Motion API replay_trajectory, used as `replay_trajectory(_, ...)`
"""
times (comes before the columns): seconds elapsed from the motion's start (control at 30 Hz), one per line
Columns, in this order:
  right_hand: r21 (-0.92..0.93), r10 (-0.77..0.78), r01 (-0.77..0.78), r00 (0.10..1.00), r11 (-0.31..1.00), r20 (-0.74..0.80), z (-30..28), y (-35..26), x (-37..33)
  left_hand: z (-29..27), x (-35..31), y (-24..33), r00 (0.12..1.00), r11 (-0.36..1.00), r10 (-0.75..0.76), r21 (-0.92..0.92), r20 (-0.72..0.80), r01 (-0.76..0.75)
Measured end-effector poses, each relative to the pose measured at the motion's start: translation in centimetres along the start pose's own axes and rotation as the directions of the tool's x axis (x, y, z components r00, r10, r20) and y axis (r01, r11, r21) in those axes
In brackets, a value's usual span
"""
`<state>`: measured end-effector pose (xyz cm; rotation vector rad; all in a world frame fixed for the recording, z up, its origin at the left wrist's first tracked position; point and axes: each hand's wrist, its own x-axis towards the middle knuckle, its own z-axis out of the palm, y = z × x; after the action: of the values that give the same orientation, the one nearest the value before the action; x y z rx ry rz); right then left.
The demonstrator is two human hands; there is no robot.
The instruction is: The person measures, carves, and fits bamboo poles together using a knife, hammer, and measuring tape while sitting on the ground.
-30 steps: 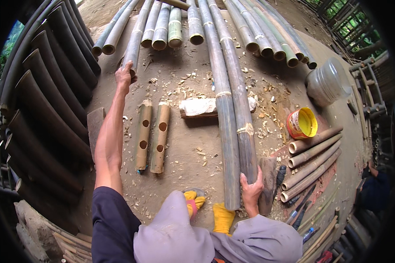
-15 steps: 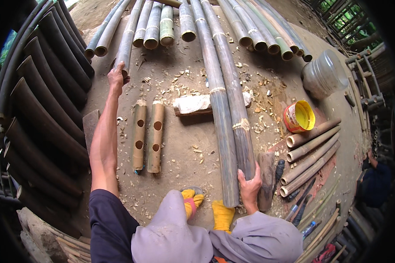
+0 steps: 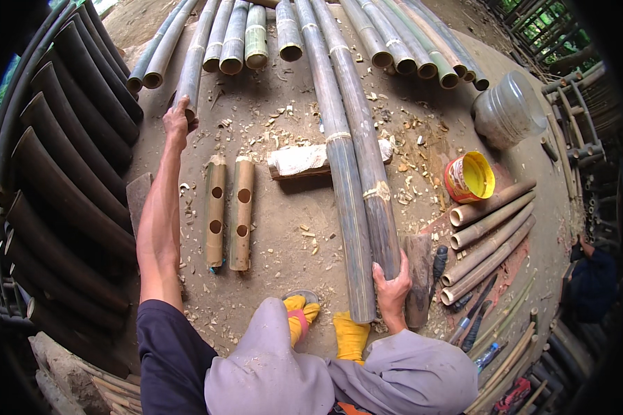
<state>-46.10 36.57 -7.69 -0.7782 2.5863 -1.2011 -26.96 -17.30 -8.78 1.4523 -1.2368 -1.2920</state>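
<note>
Far out on the left, my left hand is closed around the near end of a grey bamboo pole. My right hand, near my knee, grips the lower end of another long bamboo pole. Against that one lies a second long pole, its near end by my foot. Both long poles rest across a wooden block with a white top. Between my arms, two short bamboo pieces with round holes, one left and one right, lie side by side.
More bamboo poles lie along the far side. Dark curved pieces stack at the left. On the right are a yellow-and-red tin, a clear plastic jar, short bamboo tubes and knives. Chips litter the ground.
The view has shifted slightly. Both hands keep their hold on the same poles, and nothing else has visibly moved.
</note>
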Motion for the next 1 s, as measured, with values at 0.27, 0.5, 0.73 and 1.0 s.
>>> replay_trajectory(0.27, 0.068, 0.082, -0.084, 0.996, 0.994, 0.033, 0.0, 0.0, 0.1, -0.5, 0.1, -0.2, 0.999, 0.998, -0.051, 0.046, -0.003, 0.051)
replay_trajectory(0.5, 0.05, 0.027, -0.028, 1.0, 0.998, 0.005, -0.1, 0.4, 0.2, 0.0, -0.3, 0.7, 0.999, 0.997, -0.04, 0.067, -0.02, 0.041)
replay_trajectory(0.73, 0.059, 0.035, -0.036, 0.999, 0.998, 0.027, -0.3, 0.4, 0.1, 0.3, -0.2, 2.6, 1.0, 0.987, -0.005, 0.161, -0.005, 0.006)
replay_trajectory(1.0, -0.157, 0.001, 0.006, 0.999, 0.988, 0.047, -0.8, -0.5, 0.1, 3.9, -8.6, -0.6, 0.684, 0.603, 0.714, 0.63, -0.15, -0.49)
